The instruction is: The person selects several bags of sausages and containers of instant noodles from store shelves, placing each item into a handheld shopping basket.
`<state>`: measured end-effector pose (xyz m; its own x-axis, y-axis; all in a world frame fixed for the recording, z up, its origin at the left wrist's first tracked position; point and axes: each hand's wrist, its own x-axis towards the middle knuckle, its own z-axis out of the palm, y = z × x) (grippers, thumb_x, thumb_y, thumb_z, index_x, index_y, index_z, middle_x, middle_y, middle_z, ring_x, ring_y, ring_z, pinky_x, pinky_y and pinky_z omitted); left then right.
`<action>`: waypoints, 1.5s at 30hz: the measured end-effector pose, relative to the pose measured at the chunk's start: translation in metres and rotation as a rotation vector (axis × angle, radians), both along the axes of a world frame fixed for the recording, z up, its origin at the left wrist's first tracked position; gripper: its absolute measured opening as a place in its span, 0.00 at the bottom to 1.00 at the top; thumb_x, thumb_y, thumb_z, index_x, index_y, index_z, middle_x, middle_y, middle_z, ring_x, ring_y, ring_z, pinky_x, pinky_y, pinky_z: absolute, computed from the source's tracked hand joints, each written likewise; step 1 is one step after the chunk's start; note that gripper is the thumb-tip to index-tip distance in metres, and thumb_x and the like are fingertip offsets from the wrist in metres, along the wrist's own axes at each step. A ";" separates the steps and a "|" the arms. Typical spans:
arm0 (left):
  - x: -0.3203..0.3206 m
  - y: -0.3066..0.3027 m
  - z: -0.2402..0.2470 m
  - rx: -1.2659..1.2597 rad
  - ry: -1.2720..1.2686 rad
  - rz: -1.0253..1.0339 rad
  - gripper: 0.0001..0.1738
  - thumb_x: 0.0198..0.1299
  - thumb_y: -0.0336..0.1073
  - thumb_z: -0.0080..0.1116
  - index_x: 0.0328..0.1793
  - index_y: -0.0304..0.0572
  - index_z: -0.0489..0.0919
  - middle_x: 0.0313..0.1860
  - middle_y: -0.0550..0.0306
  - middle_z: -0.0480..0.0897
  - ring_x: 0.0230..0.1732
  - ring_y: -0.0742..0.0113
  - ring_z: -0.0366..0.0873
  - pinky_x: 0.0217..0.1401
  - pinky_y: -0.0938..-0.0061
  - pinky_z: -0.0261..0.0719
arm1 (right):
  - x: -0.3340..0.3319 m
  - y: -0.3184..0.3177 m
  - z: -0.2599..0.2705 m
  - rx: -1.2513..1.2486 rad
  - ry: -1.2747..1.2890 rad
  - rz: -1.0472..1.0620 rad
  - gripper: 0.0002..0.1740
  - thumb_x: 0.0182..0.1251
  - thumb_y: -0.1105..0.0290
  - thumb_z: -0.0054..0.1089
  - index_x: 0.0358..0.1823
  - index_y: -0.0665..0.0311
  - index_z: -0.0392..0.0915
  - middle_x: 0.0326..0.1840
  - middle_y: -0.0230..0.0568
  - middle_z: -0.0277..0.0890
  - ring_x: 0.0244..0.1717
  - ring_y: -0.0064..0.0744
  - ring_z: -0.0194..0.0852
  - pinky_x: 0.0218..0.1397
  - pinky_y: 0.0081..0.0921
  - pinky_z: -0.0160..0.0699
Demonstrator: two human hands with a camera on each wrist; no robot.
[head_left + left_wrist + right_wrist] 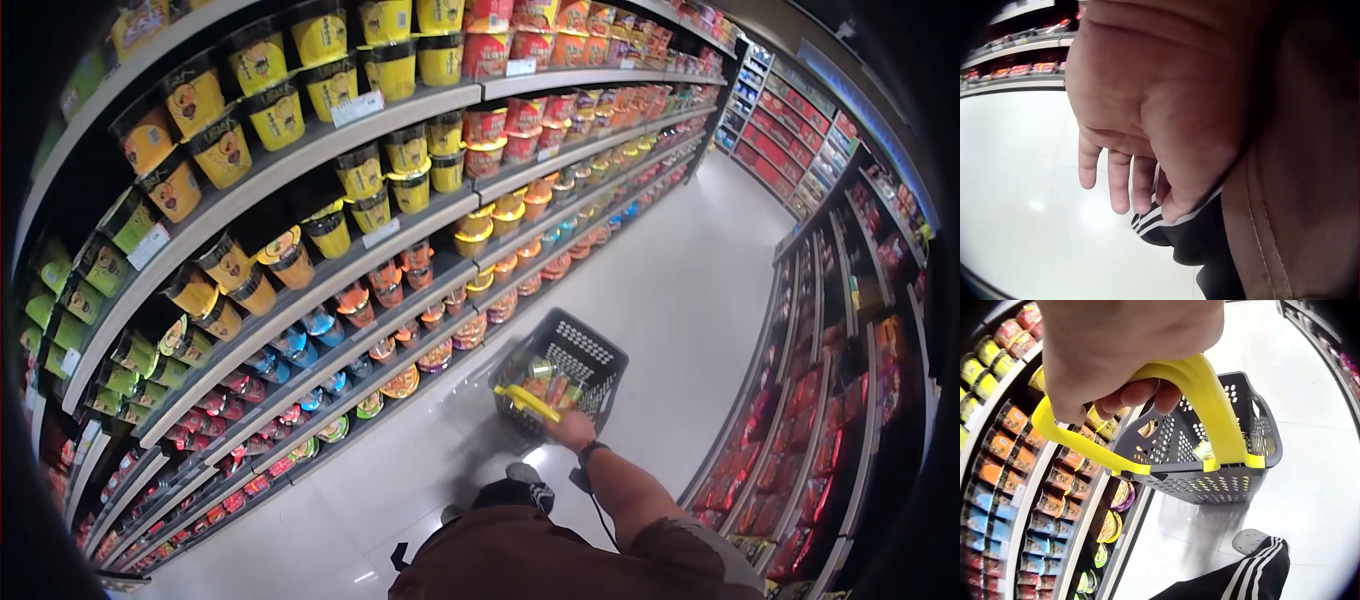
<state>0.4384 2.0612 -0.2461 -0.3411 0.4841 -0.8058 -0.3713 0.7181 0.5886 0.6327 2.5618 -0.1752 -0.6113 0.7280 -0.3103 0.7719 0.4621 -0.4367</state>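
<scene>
My right hand grips the yellow handle of a dark grey shopping basket. In the right wrist view the fingers curl round the handle's top bar, and the perforated basket is beneath it. Several colourful packages lie inside the basket. My left hand hangs beside the brown shirt with its fingers loosely extended downward and nothing in them. From the head view it is hidden.
Shelves of yellow, red and orange instant-noodle cups run along the left. Opposite stand shelves of red packets. Between them stretches a pale tiled floor, toward red-stocked shelves at the far end. A grey shoe is behind the basket.
</scene>
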 end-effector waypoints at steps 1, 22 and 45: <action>0.003 0.007 -0.002 0.011 -0.032 0.011 0.14 0.57 0.39 0.60 0.46 0.41 0.81 0.41 0.52 0.85 0.42 0.63 0.82 0.45 0.66 0.78 | 0.000 0.002 -0.002 0.004 0.010 0.019 0.24 0.58 0.47 0.58 0.42 0.61 0.82 0.35 0.52 0.82 0.39 0.51 0.82 0.45 0.44 0.79; 0.193 0.117 -0.020 0.051 0.136 -0.114 0.21 0.52 0.43 0.65 0.51 0.40 0.83 0.48 0.48 0.85 0.51 0.58 0.81 0.52 0.65 0.78 | 0.016 0.052 -0.010 -0.175 0.235 0.182 0.18 0.59 0.58 0.58 0.43 0.65 0.77 0.35 0.59 0.79 0.39 0.61 0.77 0.45 0.49 0.75; 0.296 -0.024 -0.055 -0.121 0.311 0.103 0.25 0.63 0.49 0.49 0.52 0.34 0.80 0.45 0.45 0.84 0.48 0.57 0.81 0.55 0.67 0.76 | -0.022 -0.023 -0.060 -0.037 0.100 0.248 0.19 0.54 0.63 0.59 0.42 0.71 0.76 0.39 0.60 0.80 0.43 0.57 0.80 0.48 0.45 0.78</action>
<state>0.7348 2.0376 -0.3010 -0.6215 0.3419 -0.7048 -0.2615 0.7575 0.5981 0.6107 2.5384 -0.2355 -0.7986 0.5413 -0.2631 0.5892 0.6142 -0.5249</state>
